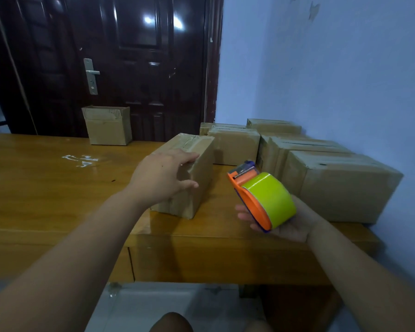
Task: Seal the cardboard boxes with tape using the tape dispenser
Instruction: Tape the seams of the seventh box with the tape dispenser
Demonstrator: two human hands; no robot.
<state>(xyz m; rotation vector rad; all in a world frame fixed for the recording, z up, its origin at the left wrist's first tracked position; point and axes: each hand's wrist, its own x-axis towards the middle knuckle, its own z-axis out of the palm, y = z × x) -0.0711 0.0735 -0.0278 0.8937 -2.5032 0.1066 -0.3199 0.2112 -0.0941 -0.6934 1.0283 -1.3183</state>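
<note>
- 2 hands are in view above the wooden table (pixel 46 188); your left hand (pixel 161 176) reaches out to the near box (pixel 204 171), and your right hand (pixel 290 224) is off to the right of it.
- Your left hand lies on the near box with its fingers spread and fairly straight; the fingertips rest along the top edge, the thumb touches the side face lower down; nothing is pinched.
- Your right hand is palm up, its fingers curled under the tape dispenser (pixel 252 202) and gripping it; you hold it in the air between the near box and the big box (pixel 340 188), touching neither.
- That tape dispenser is orange with a purple edge; its yellow-green tape roll (pixel 271 200) faces up, and the cutter end points away from you.
- Your near box stands closed near the middle of the table; clear tape shows across its top.
- To your right, the big box sits against the blue wall (pixel 333 68); more closed boxes (pixel 235 144) cluster behind it up to the corner; their exact count is hard to tell.
- 1 open box (pixel 108 128) stands apart at the table's far edge, in front of the dark door (pixel 141 56).
- 1 pale smear (pixel 80 160) marks the table left of the near box; what it is cannot be told.
</note>
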